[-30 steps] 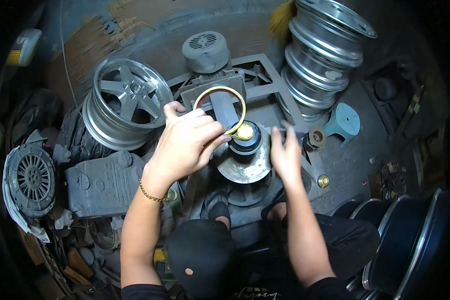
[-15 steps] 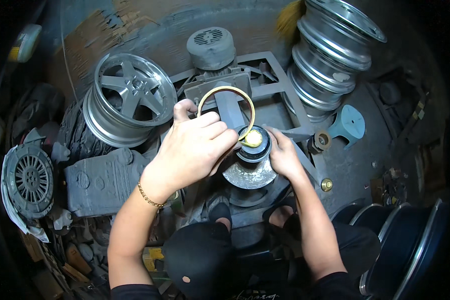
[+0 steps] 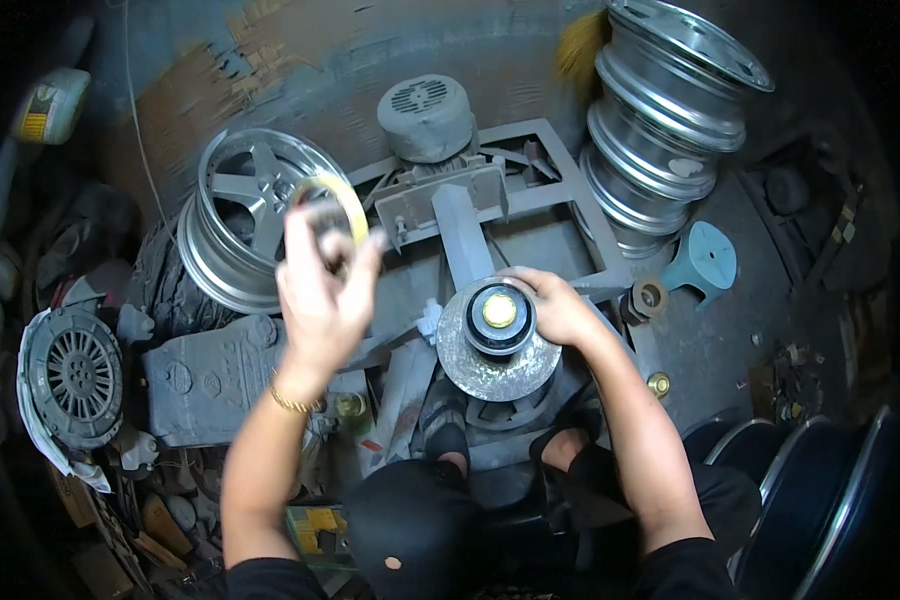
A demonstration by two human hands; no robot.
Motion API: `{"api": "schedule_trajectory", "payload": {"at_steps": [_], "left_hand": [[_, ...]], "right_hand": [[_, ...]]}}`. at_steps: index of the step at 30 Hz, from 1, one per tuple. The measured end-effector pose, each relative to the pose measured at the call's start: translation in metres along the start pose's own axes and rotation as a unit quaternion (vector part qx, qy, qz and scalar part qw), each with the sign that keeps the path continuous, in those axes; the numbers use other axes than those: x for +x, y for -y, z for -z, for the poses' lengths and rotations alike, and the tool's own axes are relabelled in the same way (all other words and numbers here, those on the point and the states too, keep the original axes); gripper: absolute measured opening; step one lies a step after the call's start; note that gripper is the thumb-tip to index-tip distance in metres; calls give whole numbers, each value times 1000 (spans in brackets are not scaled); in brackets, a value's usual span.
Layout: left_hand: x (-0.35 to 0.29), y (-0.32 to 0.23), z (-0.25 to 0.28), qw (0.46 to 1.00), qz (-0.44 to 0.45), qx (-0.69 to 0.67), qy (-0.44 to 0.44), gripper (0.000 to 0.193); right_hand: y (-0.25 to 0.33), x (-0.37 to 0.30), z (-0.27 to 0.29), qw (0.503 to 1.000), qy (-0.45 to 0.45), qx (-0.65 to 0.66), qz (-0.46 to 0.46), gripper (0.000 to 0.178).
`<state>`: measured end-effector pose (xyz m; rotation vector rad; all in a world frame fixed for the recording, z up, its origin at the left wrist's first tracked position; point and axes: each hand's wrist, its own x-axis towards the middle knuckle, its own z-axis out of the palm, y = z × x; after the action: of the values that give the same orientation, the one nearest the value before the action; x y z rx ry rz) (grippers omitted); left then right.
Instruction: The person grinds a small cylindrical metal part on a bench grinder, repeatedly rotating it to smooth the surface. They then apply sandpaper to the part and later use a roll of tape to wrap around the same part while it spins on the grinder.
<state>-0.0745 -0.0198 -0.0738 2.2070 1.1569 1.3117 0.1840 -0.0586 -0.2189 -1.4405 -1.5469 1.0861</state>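
A thin yellow ring [image 3: 352,212], smeared by motion, is in my raised left hand [image 3: 330,275], pinched between fingers and thumb in front of the silver wheel rim at the left. Below the middle stands an upright spindle with a round metal disc [image 3: 515,378], a black hub [image 3: 487,332] and a yellow round centre [image 3: 499,311]. My right hand [image 3: 558,308] curls round the far right side of the hub; its fingertips are partly hidden behind it.
A grey motor [image 3: 425,118] sits at the back of a metal frame [image 3: 562,170]. Around it are a five-spoke wheel rim [image 3: 260,190], stacked rims [image 3: 660,150], a pale blue stool [image 3: 708,258], a brown roll [image 3: 650,297], a clutch plate [image 3: 73,365] and more rims [image 3: 810,490].
My left hand has lifted the yellow ring away from the hub, up and to the left. My right hand stays at the hub. The view has shifted slightly.
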Motion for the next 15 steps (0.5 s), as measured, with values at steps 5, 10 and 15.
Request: {"api": "schedule_trajectory", "payload": {"at_steps": [5,10,15], "left_hand": [[-49,-13,-5,929,243,-275,47,26],[-57,-26,0,934,268,-235,20,22],[-66,-40,-25,994,72,-73,41,34]], "right_hand": [[-5,2,-2,1000,5,25,8,37],[0,-3,-6,999,-32,-12,2,37],[0,-1,-5,999,-44,-22,6,39]]}}
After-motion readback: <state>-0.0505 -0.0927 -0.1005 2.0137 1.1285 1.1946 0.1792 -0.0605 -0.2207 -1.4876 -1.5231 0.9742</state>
